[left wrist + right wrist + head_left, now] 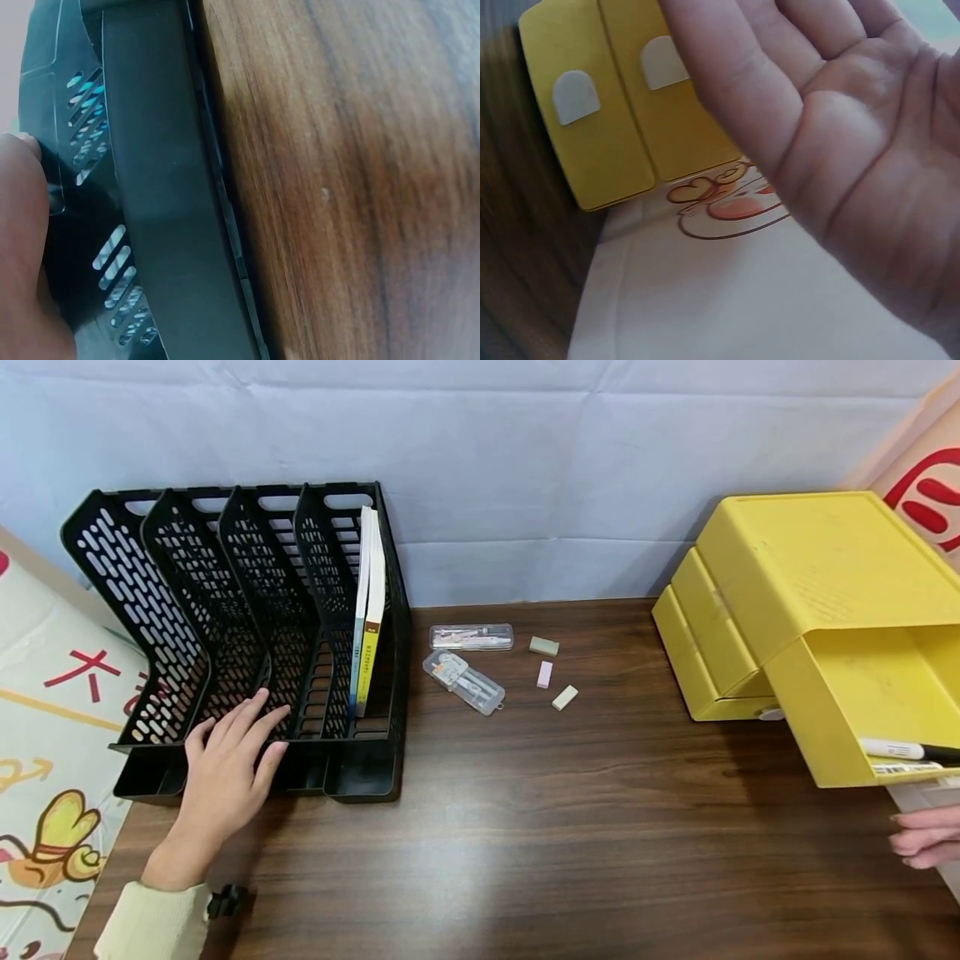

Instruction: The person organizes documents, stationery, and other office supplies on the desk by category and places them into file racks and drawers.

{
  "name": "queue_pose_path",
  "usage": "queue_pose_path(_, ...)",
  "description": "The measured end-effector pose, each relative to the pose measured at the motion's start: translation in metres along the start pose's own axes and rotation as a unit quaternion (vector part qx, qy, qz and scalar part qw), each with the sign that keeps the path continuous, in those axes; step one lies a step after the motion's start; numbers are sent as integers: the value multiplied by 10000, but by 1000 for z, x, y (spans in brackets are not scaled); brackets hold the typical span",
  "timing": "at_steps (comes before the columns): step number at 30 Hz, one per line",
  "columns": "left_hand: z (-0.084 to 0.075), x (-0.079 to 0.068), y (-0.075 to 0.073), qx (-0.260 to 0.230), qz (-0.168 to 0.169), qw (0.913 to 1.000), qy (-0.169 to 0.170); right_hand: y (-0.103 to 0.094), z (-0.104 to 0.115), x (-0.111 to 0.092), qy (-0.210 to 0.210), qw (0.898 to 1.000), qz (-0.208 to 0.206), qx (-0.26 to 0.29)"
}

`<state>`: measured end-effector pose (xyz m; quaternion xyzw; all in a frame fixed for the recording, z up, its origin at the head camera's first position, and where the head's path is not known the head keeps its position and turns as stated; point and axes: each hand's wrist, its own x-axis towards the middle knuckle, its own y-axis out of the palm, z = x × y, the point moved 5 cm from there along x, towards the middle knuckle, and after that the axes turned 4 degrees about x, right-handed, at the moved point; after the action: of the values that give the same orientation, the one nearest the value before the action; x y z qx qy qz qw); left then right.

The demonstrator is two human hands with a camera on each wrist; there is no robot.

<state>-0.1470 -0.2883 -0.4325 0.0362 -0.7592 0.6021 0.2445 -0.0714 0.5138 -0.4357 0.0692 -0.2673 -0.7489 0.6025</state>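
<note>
A black desktop file rack with slanted dividers stands at the left of the table. My left hand rests at its front edge, fingers spread over the lower part of the slots and holding nothing. Two thin books stand in the rack's rightmost slot. On the right is a yellow drawer unit, its top drawer pulled out. Inside that drawer lie a black-and-white marker and a white, printed item. Just below the drawer's front, my right hand holds nothing, fingers extended, partly out of the head view.
Between rack and drawers lie a clear flat case, a clear compass-style case and three small erasers: greenish, pink and cream. White cloth hangs behind; printed paper bags flank the table.
</note>
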Motion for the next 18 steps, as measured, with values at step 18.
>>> queue_pose_path(18, 0, 1, 2, 5, 8, 10000, 42, 2, 14, 26, 654, 9815, -1316, 1224)
